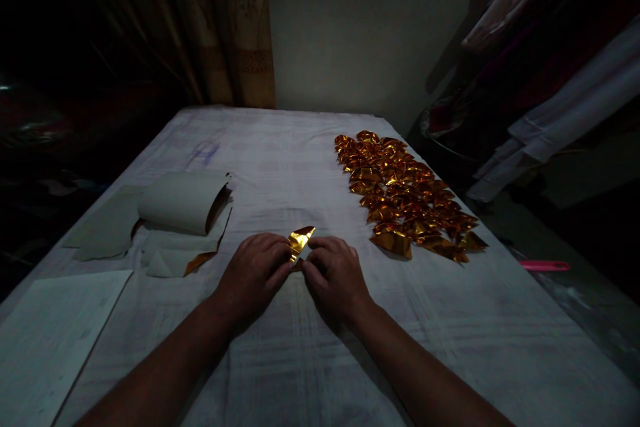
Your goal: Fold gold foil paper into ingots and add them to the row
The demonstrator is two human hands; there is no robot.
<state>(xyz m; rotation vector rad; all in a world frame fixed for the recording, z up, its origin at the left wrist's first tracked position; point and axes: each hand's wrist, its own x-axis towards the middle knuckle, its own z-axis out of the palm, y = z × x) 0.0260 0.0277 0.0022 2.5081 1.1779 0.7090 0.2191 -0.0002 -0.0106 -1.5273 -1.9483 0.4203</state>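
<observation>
Between my two hands, low over the cloth-covered table [280, 167], is a piece of gold foil paper [301, 240] partly folded, one pointed corner sticking up. My left hand [256, 268] pinches its left side with thumb and fingers. On the other side, my right hand [336, 273] has its fingers closed at the right edge. Some of the foil is hidden behind the fingertips. Right of my hands lie many folded gold foil pieces [395, 180] in close rows. Curled sheets of foil-backed paper [180, 203], pale side up, lie to the left.
A flat white board or sheet [60, 340] lies at the table's near left. Beyond the far edge are a pale wall [370, 33] and a brown curtain [225, 20]. Clothes [565, 107] hang at the right, above a pink handle-like object [545, 266] beside the table.
</observation>
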